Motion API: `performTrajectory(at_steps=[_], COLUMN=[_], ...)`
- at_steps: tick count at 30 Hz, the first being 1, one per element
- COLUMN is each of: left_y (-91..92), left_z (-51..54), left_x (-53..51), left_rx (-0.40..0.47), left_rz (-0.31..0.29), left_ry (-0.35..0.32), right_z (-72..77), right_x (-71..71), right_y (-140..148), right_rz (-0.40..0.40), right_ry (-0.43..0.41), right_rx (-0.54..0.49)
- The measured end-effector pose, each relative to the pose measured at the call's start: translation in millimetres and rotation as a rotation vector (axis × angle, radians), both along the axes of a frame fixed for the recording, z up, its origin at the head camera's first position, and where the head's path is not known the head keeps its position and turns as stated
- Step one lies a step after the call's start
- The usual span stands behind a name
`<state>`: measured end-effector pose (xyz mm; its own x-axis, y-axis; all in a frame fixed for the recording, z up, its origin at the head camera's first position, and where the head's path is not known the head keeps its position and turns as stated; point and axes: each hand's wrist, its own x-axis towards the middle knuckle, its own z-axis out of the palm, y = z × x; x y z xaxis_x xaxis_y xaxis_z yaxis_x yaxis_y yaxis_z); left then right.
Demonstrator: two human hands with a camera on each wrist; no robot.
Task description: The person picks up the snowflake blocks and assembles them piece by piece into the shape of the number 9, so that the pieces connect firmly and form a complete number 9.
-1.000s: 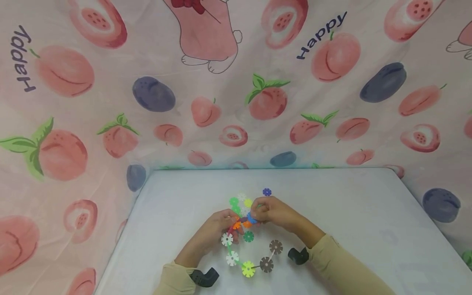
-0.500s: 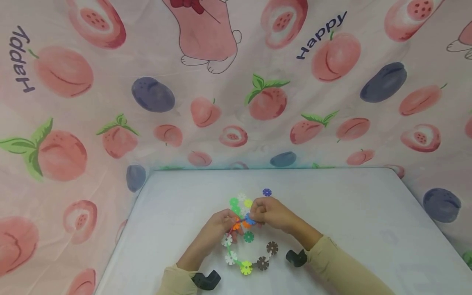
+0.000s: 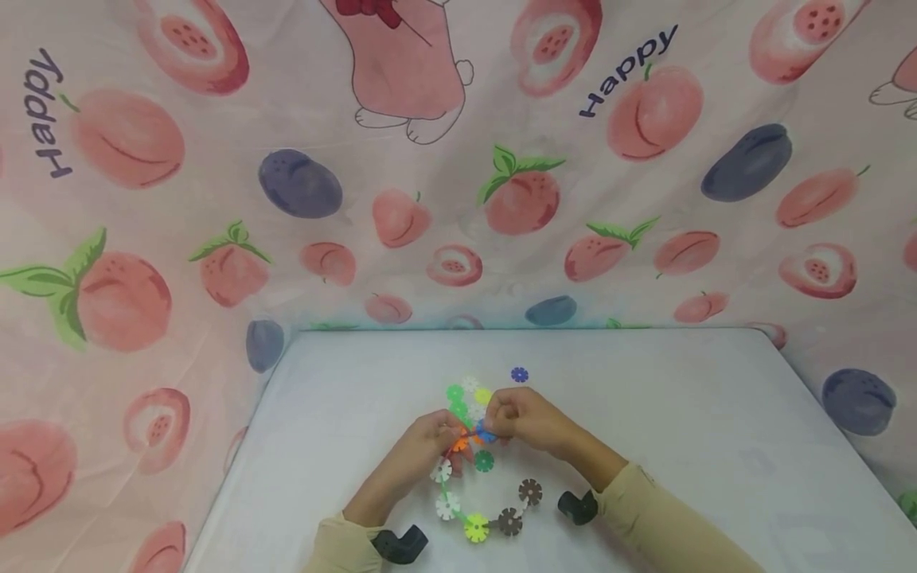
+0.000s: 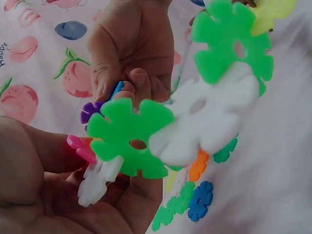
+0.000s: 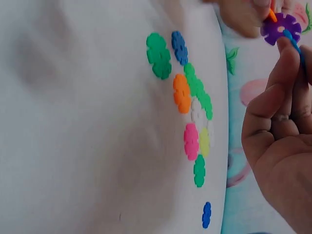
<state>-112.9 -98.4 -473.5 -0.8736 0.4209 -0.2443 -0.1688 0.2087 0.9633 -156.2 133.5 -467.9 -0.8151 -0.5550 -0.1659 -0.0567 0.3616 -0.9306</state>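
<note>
My left hand (image 3: 423,446) pinches the orange snowflake disc (image 3: 460,439) at one end of a chain of slotted plastic discs. The chain hangs in a curve through white, green, yellow (image 3: 476,528) and brown discs (image 3: 509,522). In the left wrist view, a green disc (image 4: 131,139) and a white disc (image 4: 204,114) loom close below the fingers. Between the hands, a purple disc (image 5: 281,29) joins the orange one. My right hand (image 3: 530,418) pinches a blue disc (image 3: 485,431) edge-on against the purple disc; how deeply they interlock is hidden.
Loose discs lie flat on the white table (image 3: 645,398) beyond the hands, among them a dark green disc (image 3: 484,461), a pink disc (image 5: 191,141) and a dark blue disc (image 3: 519,374). A fruit-printed cloth (image 3: 458,183) hangs behind the table. Black wrist mounts (image 3: 577,507) sit at both cuffs.
The blue disc has shifted slightly left and down toward the left hand. The chain's brown end swung a little left and now hangs slightly lower. Both hands keep their holds.
</note>
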Motion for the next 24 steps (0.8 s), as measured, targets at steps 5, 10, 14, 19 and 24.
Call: performTrajectory(at_steps=[5,10,14,19,24], left_y=[-2.9,-4.2,-4.2,-4.4,-5.6], left_z=[0.7,-0.1,-1.0,-0.7,-1.3], left_x=[-2.0,-3.2,-3.5,-3.3,-3.5], left_rx=[0.000,-0.028,-0.023,-0.001,0.029], left_rz=[0.002,0.014,0.063,0.138,0.160], left_ry=[-0.030,-0.034,-0.034,-0.064,-0.118], right_z=[-5.6,-8.2,-11.1,-19.5,-33.6], right_x=[-3.4,-6.2,-9.3,-14.5,-19.6], right_y=[2.7,5.0,6.9,10.2,15.6], right_rz=[0.009,0.001,-0.022,-0.037,-0.005], right_ry=[0.010,-0.010,-0.043,-0.057,0.035], right_rx=[-0.009,-0.005,-0.002,0.016,0.145])
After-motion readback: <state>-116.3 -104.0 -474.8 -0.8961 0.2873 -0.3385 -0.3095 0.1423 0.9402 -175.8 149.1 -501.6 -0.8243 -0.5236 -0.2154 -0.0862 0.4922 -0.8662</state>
